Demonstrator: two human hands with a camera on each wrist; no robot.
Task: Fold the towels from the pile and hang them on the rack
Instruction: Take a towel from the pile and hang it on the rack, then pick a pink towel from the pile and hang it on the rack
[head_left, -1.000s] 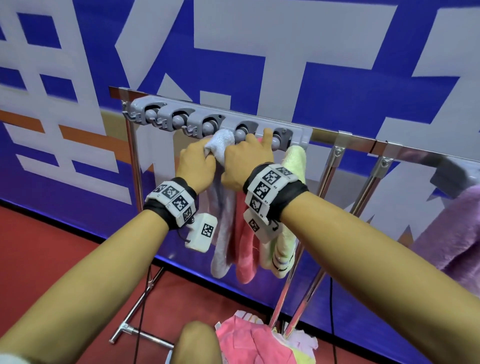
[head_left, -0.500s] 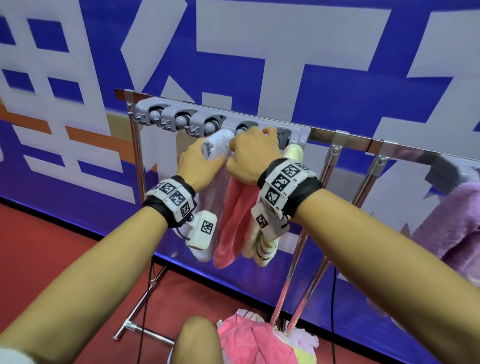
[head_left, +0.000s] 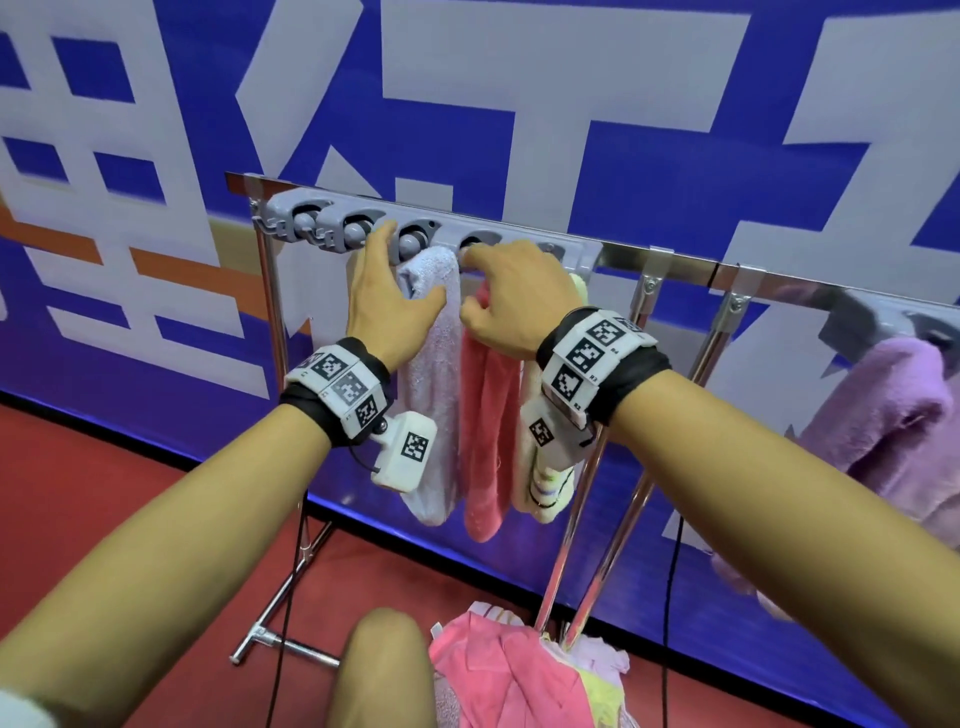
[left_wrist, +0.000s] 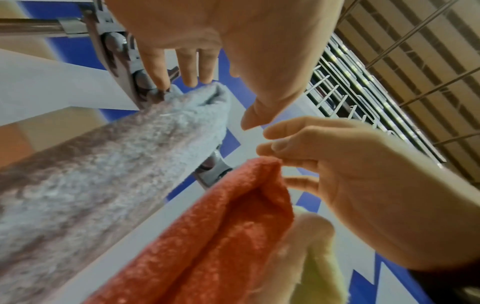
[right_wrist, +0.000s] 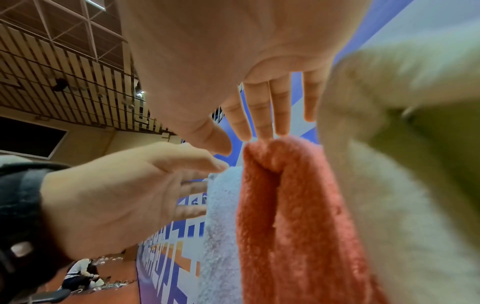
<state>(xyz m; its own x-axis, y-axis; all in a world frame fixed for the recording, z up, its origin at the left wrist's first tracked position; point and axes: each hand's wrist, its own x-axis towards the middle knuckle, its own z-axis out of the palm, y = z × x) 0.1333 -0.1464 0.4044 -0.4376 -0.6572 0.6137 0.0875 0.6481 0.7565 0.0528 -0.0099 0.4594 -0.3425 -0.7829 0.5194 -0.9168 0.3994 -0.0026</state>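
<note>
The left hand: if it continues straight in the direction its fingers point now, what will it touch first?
Most likely the grey clip rail on the rack. The left hand points up at it beside the light blue towel, and in the left wrist view one fingertip already looks to reach a clip; depth is uncertain.

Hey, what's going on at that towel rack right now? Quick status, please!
Left hand open beside pale towel, right hand open, fingers touching pink towel. Both towels hang in grey rack clips. More towels piled below. Nothing blocking.
</note>
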